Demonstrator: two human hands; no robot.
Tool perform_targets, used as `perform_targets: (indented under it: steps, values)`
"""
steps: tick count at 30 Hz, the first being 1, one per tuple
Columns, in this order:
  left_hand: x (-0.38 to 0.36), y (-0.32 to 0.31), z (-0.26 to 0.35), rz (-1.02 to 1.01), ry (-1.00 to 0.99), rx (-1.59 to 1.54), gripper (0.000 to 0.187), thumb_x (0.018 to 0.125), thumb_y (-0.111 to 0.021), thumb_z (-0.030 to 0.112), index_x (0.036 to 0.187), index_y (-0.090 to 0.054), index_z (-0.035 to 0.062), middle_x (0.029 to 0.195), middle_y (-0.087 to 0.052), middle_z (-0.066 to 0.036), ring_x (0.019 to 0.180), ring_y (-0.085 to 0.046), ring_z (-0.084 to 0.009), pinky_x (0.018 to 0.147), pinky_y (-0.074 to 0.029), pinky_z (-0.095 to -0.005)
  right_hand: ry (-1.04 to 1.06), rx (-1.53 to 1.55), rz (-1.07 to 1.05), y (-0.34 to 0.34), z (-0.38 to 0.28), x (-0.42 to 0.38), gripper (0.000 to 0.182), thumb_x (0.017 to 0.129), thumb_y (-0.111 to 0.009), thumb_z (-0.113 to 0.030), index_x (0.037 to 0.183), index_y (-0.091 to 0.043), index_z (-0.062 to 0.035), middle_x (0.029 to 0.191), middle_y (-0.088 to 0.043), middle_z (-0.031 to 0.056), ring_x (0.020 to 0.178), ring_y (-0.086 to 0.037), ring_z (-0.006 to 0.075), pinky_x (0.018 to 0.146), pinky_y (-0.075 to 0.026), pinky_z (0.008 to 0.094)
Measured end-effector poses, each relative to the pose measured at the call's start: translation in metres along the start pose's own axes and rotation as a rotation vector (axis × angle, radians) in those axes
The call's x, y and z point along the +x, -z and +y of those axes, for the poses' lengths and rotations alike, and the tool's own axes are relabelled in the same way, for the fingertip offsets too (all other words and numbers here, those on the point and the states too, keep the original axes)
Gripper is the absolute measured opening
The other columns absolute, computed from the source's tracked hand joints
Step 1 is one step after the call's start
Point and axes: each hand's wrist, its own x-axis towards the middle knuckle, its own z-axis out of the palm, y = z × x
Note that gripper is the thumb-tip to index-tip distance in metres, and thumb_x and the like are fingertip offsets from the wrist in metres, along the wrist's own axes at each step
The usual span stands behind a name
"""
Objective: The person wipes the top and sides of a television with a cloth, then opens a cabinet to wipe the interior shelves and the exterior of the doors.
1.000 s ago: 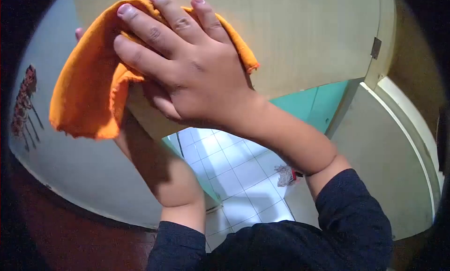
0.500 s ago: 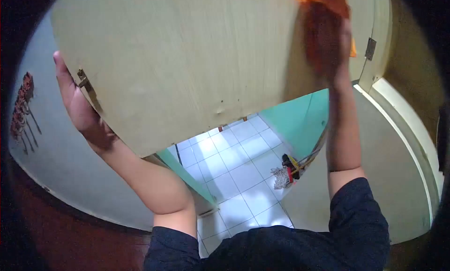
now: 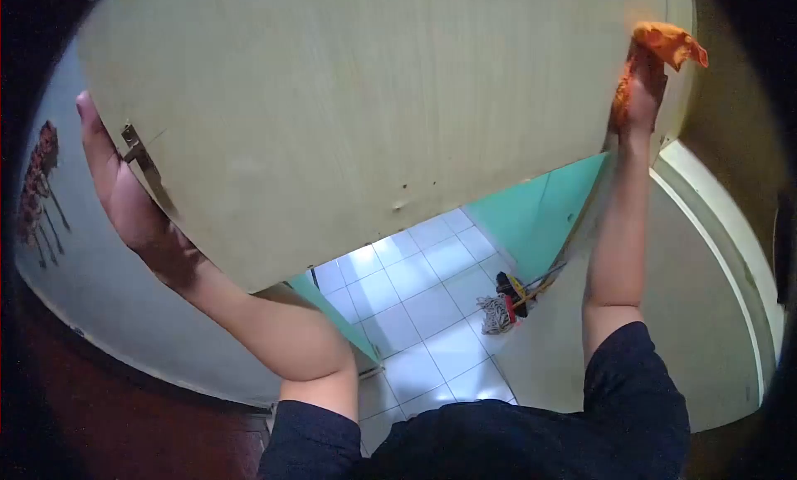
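Note:
A pale wooden door (image 3: 357, 90) fills the upper part of the view. My left hand (image 3: 137, 202) holds its left edge beside a metal latch (image 3: 141, 152); one digit points up along the edge, and the other fingers are hidden behind the door. At the far right side of the door, my right hand (image 3: 644, 98) is closed on an orange cloth (image 3: 668, 41). The cloth lies against the door surface near the frame, with one end sticking out past the hand.
Below the door is a white tiled floor (image 3: 398, 330), with a mop (image 3: 500, 312) lying by a turquoise wall panel (image 3: 531, 214). A dark red hook rack (image 3: 40, 177) hangs on the left wall. The pale door frame (image 3: 714, 206) curves along the right.
My right hand has moved right across the door with the orange cloth, towards the frame. My left hand stays at the door edge, sitting slightly further left in view.

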Motion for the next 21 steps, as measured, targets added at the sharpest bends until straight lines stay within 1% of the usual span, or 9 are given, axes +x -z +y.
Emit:
perform_targets:
  steps: [4, 6, 7, 8, 11, 14, 17, 19, 21]
  values:
    - [0.003, 0.006, -0.004, -0.083, 0.03, -0.151, 0.039, 0.096, -0.043, 0.015, 0.131, -0.043, -0.0032, 0.13, -0.049, -0.012, 0.116, -0.048, -0.0204, 0.102, -0.034, -0.0328, 0.205, -0.198, -0.025, -0.021, -0.028, -0.021, 0.033, 0.097, -0.046, -0.021, 0.124, -0.05, -0.0025, 0.113, -0.058, 0.0088, 0.107, -0.053, 0.0186, 0.093, -0.04, 0.0308]
    - [0.016, 0.027, -0.022, -0.553, 0.104, -0.711, 0.038, 0.096, -0.043, 0.015, 0.129, -0.045, -0.0035, 0.129, -0.05, -0.012, 0.114, -0.049, -0.0198, 0.102, -0.034, -0.0328, 0.164, -0.171, -0.017, -0.047, -0.066, -0.035, 0.032, 0.096, -0.046, -0.021, 0.123, -0.051, -0.0033, 0.116, -0.057, 0.0113, 0.109, -0.053, 0.0208, 0.096, -0.039, 0.0326]
    - [0.019, 0.034, -0.027, -0.71, 0.146, -0.887, 0.037, 0.096, -0.043, 0.015, 0.129, -0.045, -0.0037, 0.128, -0.051, -0.012, 0.114, -0.049, -0.0195, 0.101, -0.035, -0.0327, 0.462, -0.554, -0.075, -0.048, -0.064, -0.033, 0.032, 0.096, -0.046, -0.019, 0.124, -0.05, -0.0036, 0.116, -0.057, 0.0084, 0.109, -0.053, 0.0179, 0.094, -0.04, 0.0302]
    - [0.016, 0.034, -0.024, -0.617, 0.035, -0.64, 0.036, 0.097, -0.043, 0.015, 0.128, -0.046, -0.0024, 0.127, -0.051, -0.01, 0.113, -0.049, -0.0185, 0.101, -0.035, -0.0321, 0.794, -0.908, -0.02, -0.048, -0.063, -0.03, 0.032, 0.096, -0.047, -0.018, 0.125, -0.05, -0.004, 0.117, -0.057, 0.0055, 0.108, -0.053, 0.0149, 0.093, -0.042, 0.0278]
    - [0.001, 0.013, -0.009, -0.365, -0.016, -0.28, 0.027, 0.095, -0.038, 0.012, 0.116, -0.049, 0.0002, 0.11, -0.054, -0.007, 0.096, -0.052, -0.0153, 0.087, -0.041, -0.0278, 0.584, -0.474, -0.131, -0.09, -0.169, -0.059, 0.037, 0.092, -0.046, -0.02, 0.125, -0.05, -0.0025, 0.124, -0.052, 0.0136, 0.118, -0.047, 0.0265, 0.1, -0.035, 0.0368]
    - [0.011, 0.012, -0.011, -0.508, 0.279, -0.686, 0.028, 0.093, -0.035, 0.012, 0.114, -0.05, 0.0019, 0.103, -0.057, -0.009, 0.089, -0.058, -0.0174, 0.079, -0.048, -0.0294, 0.68, -0.416, -0.227, -0.122, -0.217, -0.078, 0.042, 0.089, -0.049, -0.022, 0.127, -0.049, -0.005, 0.13, -0.046, 0.0146, 0.122, -0.042, 0.0311, 0.102, -0.032, 0.0422]
    - [0.025, 0.015, -0.039, -0.812, 0.528, -1.256, 0.047, 0.098, -0.037, 0.035, 0.129, -0.044, 0.0007, 0.129, -0.05, -0.017, 0.113, -0.054, -0.0288, 0.095, -0.045, -0.0382, 0.825, -0.496, -0.288, -0.152, -0.242, -0.096, 0.048, 0.086, -0.052, -0.024, 0.13, -0.048, -0.0075, 0.136, -0.041, 0.0156, 0.127, -0.037, 0.0356, 0.104, -0.029, 0.0475]
    - [0.018, 0.007, -0.041, -0.697, 0.502, -1.184, 0.046, 0.098, -0.037, 0.035, 0.128, -0.045, 0.0008, 0.128, -0.051, -0.016, 0.112, -0.054, -0.0283, 0.095, -0.046, -0.0378, 0.918, -0.599, -0.307, -0.165, -0.251, -0.105, 0.052, 0.083, -0.054, -0.026, 0.132, -0.047, -0.0092, 0.14, -0.037, 0.0163, 0.13, -0.033, 0.0387, 0.105, -0.027, 0.0511]
    - [-0.002, -0.002, -0.033, -0.424, 0.35, -0.806, 0.046, 0.098, -0.037, 0.035, 0.128, -0.045, 0.0009, 0.127, -0.052, -0.015, 0.111, -0.055, -0.0277, 0.094, -0.046, -0.0373, 0.998, -0.696, -0.32, -0.175, -0.255, -0.106, 0.056, 0.081, -0.056, -0.027, 0.133, -0.046, -0.0109, 0.144, -0.034, 0.0169, 0.133, -0.03, 0.0417, 0.106, -0.024, 0.0547]
